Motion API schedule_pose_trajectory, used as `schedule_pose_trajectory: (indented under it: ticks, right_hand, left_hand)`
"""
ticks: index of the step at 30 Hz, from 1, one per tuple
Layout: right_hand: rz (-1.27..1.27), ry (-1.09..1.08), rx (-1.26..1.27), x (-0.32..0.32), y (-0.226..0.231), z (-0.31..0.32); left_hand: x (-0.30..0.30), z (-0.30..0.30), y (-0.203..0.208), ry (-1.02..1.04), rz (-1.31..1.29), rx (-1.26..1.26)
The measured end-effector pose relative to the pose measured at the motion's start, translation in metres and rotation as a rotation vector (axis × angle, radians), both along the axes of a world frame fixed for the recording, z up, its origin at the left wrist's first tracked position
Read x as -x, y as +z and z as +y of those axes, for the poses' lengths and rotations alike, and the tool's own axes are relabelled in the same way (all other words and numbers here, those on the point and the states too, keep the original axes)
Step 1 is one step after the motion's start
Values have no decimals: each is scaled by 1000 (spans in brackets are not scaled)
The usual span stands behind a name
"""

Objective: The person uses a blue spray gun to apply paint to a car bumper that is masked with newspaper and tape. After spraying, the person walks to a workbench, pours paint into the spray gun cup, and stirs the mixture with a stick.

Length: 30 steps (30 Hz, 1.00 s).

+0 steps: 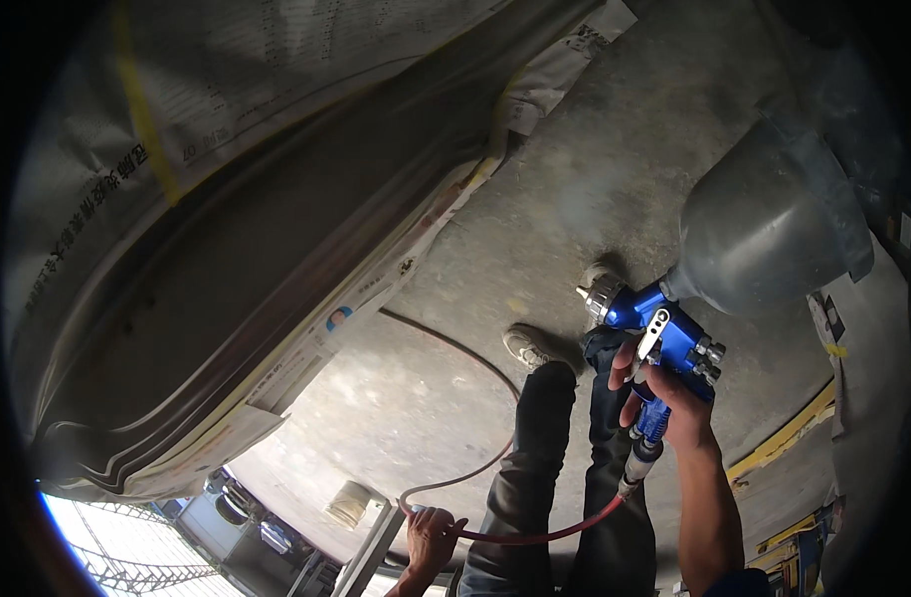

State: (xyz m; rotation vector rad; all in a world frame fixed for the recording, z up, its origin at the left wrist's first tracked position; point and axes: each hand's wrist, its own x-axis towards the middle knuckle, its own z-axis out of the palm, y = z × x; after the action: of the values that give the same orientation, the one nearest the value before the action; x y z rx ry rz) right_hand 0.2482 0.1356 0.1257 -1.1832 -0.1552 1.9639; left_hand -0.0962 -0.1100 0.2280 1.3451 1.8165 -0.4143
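Note:
My right hand (679, 403) is wrapped around the handle of a blue spray gun (674, 333), with fingers at its trigger. A large grey translucent paint cup (769, 219) is attached to the gun, whose silver nozzle points left. From the base of the handle a red air hose (565, 535) curves over to my left hand (433, 537), which is closed around it. To the left stretches a dull grey vehicle panel (247, 249) with moulded lines along its lower edge. The nozzle is well apart from this panel.
Printed masking paper (276, 60) and yellow tape (147, 119) border the panel. The hose trails in a loop over the concrete floor (535, 229) near my shoes. A pale round container (349, 502) and a metal post (371, 547) stand at lower left. Paper-covered surfaces (873, 338) line the right.

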Motion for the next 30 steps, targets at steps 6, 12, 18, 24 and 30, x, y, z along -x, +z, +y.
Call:
schedule_pose_trajectory:
  ticks: [6, 12, 18, 24, 30]
  right_hand:
    - [-189, 35, -46, -5, -3, 14]
    - [-104, 62, -150, -9, -45, 45]
    - [70, 135, -278, -54, -106, 74]
    - [391, 160, -300, -106, -178, 87]
    - [443, 39, -195, -129, -217, 104]
  left_hand:
    - [-33, 37, -54, -42, 43, -93]
    - [-42, 97, -123, -72, 66, -319]
    - [-72, 175, -231, -278, -474, -130]
    - [-107, 211, -324, -569, -626, -36]
    - [-119, 236, -321, -702, -380, -69]
